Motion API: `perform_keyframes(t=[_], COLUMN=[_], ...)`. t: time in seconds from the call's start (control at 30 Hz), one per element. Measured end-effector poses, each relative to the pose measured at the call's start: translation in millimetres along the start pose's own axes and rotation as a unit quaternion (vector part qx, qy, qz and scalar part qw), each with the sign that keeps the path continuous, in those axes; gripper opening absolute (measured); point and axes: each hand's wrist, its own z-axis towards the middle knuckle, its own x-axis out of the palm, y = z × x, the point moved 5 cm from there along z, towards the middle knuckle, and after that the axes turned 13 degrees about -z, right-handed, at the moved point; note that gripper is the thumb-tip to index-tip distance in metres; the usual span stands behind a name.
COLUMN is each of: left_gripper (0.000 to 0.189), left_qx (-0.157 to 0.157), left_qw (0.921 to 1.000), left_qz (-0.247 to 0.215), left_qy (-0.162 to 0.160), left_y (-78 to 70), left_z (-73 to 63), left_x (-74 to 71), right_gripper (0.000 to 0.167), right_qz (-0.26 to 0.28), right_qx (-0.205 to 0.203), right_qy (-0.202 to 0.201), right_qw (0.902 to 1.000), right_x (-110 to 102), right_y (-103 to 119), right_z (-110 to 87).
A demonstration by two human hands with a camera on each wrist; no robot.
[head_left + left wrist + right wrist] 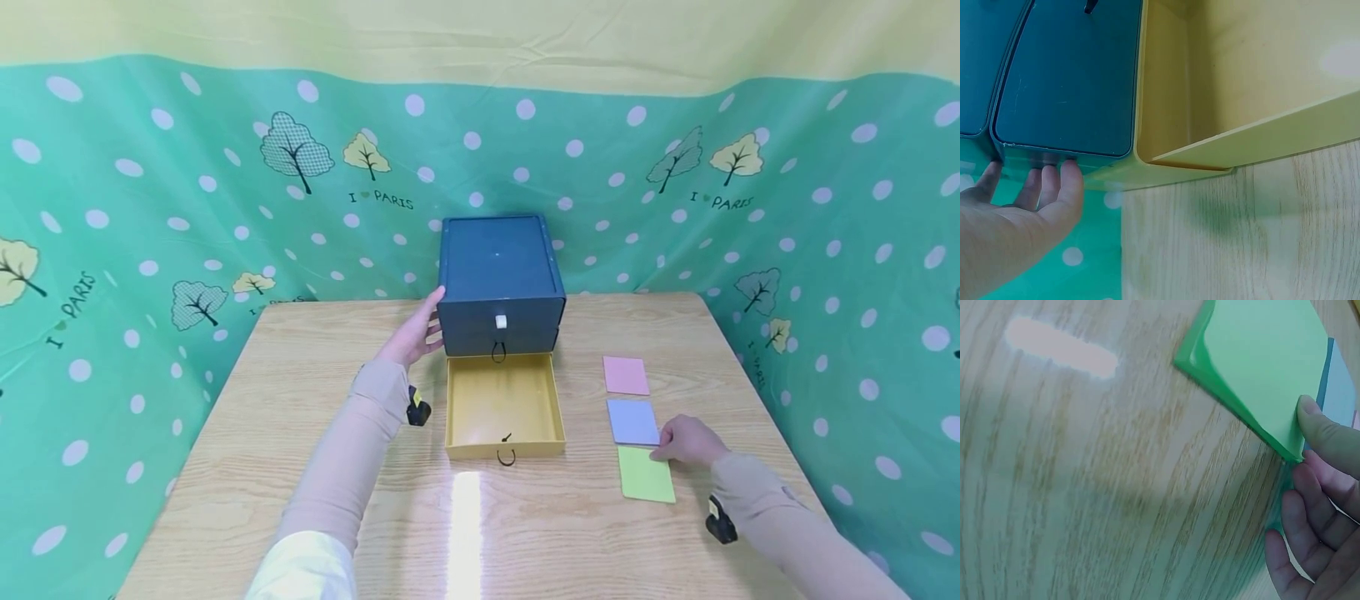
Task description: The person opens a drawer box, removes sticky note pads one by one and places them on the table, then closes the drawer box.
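Observation:
A small dark blue drawer cabinet (495, 258) stands at the back of the table, its yellow bottom drawer (501, 404) pulled out and holding nothing visible. My left hand (411, 336) rests its extended fingertips against the cabinet's left side; the left wrist view shows these fingers (1070, 181) touching the wall. At the right, my right hand (692, 440) pinches a corner of the green sticky note pad (647, 482), thumb (1313, 415) on top and index finger at the edge. Just behind that pad lie a blue pad (632, 422) and a pink pad (626, 375).
The cabinet's upper drawer has a white knob (501, 321), and below it hangs a black loop (498, 352). Another black loop (506, 458) is on the yellow drawer's front. A green dotted curtain (360, 233) encloses the wooden table (300, 433) at the back and sides.

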Motion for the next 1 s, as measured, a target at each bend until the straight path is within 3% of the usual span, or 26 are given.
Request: perform_keyframes(t=[0.73,1.0], left_gripper=[0.080,0.080], left_qx=[0.001,0.003], left_qw=[0.9999,1.0000], left_qz=[-0.008,-0.008], left_qy=[-0.006,-0.004], left_y=[1.1,0.3], left_z=[2.2,1.4], left_x=[-1.1,-1.0], right_gripper=[0.034,0.032], right_qz=[-0.020,0.013], right_qx=[-0.006,0.000], right_qy=[-0.013,-0.014], right_qw=[0.9997,0.9998], right_x=[-2.4,-5.4], right_y=[4.1,0.7], right_z=[-1.1,-1.2])
